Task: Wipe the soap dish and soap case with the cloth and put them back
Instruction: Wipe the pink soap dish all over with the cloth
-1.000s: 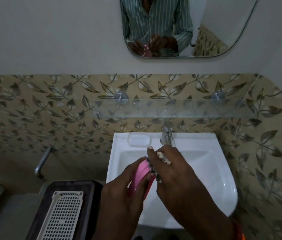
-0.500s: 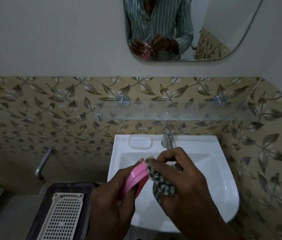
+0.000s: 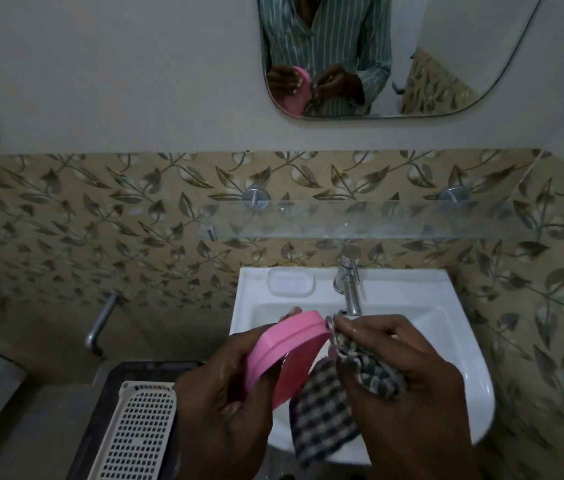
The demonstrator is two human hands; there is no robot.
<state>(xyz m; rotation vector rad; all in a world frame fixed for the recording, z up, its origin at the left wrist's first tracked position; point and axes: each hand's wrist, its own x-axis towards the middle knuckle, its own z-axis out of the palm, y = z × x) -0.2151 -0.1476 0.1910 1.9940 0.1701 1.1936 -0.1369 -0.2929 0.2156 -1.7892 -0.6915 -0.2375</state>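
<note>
My left hand grips a pink soap case, tilted on its edge above the white sink. My right hand is closed on a black-and-white checked cloth, pressing it against the case's right end while the rest of the cloth hangs down. A clear soap dish sits on the sink's back ledge, left of the tap. The mirror reflects both hands and the case.
A glass shelf runs along the leaf-patterned tiles above the sink. A white perforated tray lies on a dark surface to the left. A chrome pipe sticks out of the wall at left.
The pink case has tilted flatter, showing more of its broad face. The cloth has unfolded and now hangs lower from my right hand, which works at the case's end.
</note>
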